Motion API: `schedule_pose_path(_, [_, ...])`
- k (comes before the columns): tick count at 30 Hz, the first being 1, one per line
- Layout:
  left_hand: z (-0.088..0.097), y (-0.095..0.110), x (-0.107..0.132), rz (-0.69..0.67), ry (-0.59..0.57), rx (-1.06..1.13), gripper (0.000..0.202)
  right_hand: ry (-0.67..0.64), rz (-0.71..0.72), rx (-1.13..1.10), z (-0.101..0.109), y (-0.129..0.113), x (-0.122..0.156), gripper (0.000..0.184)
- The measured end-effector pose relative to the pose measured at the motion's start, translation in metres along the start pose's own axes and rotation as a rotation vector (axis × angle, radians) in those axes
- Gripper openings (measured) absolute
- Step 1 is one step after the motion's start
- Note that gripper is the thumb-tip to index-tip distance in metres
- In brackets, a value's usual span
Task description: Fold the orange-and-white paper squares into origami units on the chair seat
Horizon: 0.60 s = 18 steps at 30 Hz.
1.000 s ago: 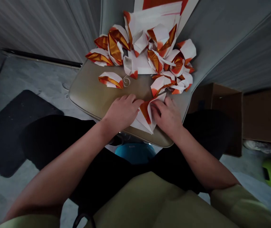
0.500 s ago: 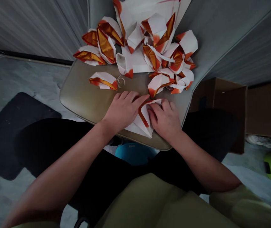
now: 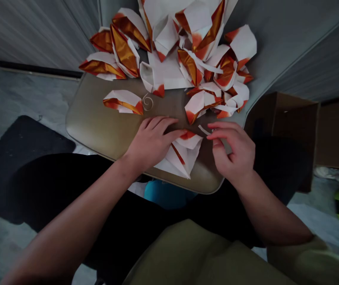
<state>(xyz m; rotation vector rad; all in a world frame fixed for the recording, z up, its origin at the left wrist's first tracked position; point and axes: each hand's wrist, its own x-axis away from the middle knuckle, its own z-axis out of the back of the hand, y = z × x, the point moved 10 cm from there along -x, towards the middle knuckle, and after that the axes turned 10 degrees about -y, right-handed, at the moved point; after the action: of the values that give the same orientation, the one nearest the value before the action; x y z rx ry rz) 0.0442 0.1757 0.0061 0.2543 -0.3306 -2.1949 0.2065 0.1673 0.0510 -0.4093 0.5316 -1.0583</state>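
Note:
A folded piece of white paper with orange-red and gold markings lies near the seat's front edge. My left hand rests flat over its left side, fingers stretched out and thumb on the orange patch at its top. Part of the paper is hidden under that hand. To the right, apart from the folded paper, my right hand is closed in a pinch. A thin white paper strip sticks out from its fingertips.
Several folded white, red and gold paper pieces are heaped on the chair seat. One boat-shaped piece lies by a curled strip. Cardboard boxes stand right; a dark mat lies left. Something blue sits below.
My right hand has left the folded paper and moved right, with a thin strip in its fingers. My left hand stays on the paper. The view has shifted slightly.

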Motion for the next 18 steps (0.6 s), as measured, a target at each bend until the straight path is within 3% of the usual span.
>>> schedule_pose_path(4, [0.002, 0.001, 0.001, -0.019, 0.008, -0.020, 0.036, -0.145, 0.112, 0.070, -0.025, -0.007, -0.002, 0.030])
schedule_pose_path(7, [0.003, 0.000, 0.002, -0.021, 0.010, -0.019, 0.035, -0.258, 0.105, 0.125, -0.043, -0.004, -0.003, 0.030])
schedule_pose_path(14, [0.009, 0.004, 0.006, -0.061, 0.037, 0.003, 0.035, -0.241, 0.072, 0.118, -0.043, -0.001, -0.004, 0.024])
schedule_pose_path(18, [0.017, 0.019, 0.016, -0.189, 0.076, 0.005, 0.030, -0.256, 0.044, 0.131, -0.048, 0.002, -0.005, 0.022])
